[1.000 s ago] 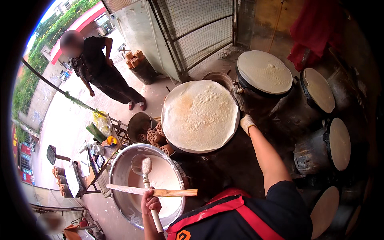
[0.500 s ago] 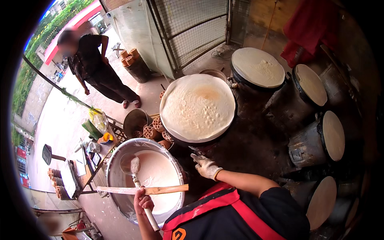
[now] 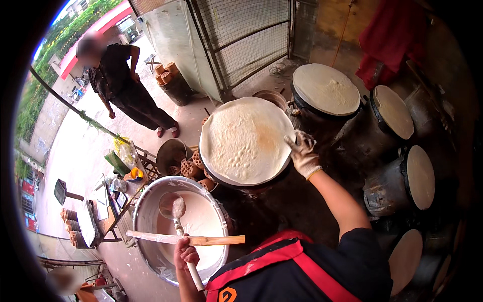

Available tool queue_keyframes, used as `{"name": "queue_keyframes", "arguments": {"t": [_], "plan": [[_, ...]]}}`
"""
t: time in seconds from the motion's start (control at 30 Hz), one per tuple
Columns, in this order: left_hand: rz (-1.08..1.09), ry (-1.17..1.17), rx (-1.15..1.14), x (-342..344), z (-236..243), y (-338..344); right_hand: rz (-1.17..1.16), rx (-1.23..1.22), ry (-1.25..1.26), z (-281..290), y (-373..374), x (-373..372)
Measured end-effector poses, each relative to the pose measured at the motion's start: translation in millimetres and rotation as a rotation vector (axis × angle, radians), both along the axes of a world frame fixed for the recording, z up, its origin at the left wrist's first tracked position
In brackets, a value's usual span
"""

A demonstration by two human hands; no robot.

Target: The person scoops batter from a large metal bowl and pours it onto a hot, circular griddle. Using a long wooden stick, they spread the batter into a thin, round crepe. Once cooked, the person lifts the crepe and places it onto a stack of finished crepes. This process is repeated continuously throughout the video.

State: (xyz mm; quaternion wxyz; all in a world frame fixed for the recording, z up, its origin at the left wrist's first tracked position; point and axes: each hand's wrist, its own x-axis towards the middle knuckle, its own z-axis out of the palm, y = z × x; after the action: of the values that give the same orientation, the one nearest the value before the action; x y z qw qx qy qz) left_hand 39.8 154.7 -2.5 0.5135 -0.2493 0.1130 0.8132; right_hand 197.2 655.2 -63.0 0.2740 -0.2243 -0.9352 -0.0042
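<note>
My left hand [image 3: 186, 252] is closed round the white handle of a ladle [image 3: 171, 205] and a flat wooden spreader [image 3: 214, 240], which cross each other. Both are over a big tub [image 3: 142, 236] of pale batter [image 3: 204, 216]; the ladle's bowl is coated with it. My right hand [image 3: 305, 158], in a whitish work glove, is at the right edge of a large round pancake [image 3: 236, 133], its fingertips pinching the rim. That pancake lies on a round griddle stove and shows bubbles and a browned patch [image 3: 269, 135].
More pancakes cook on round stoves to the right, such as one at the back [image 3: 327, 88] and one farther right [image 3: 420, 176]. Coal briquettes [image 3: 190, 168] and a metal bucket [image 3: 171, 153] stand beyond the tub. A cluttered table [image 3: 113, 216] is left. A person [image 3: 126, 85] stands behind.
My right hand has moved up and right from below the griddle to the pancake's right edge. The pancake has turned clockwise. My left hand still holds the ladle and spreader over the tub.
</note>
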Motion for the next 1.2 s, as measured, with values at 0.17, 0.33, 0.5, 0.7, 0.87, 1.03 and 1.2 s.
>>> {"name": "queue_keyframes", "arguments": {"t": [0.17,0.33,0.5,0.7,0.87,1.03,1.2], "plan": [[0.056,-0.01,-0.043,7,6,35,0.594,0.066,0.145,10,-8,-18],[0.086,-0.012,-0.035,17,13,59,0.545,0.04,0.445,74,13,-50],[0.086,-0.006,-0.007,19,16,59,0.641,0.055,0.296,59,6,-18],[-0.027,-0.027,-0.06,-6,0,42,0.472,0.065,0.178,-14,-43,18],[-0.198,0.039,-0.008,-32,-14,13,0.319,0.048,0.213,27,-119,52],[-0.37,0.086,-0.044,-60,-26,-17,-0.028,-0.016,0.319,106,-210,124],[-0.592,0.088,0.123,-66,-38,-16,-0.573,-0.268,0.428,181,-299,216]]}}
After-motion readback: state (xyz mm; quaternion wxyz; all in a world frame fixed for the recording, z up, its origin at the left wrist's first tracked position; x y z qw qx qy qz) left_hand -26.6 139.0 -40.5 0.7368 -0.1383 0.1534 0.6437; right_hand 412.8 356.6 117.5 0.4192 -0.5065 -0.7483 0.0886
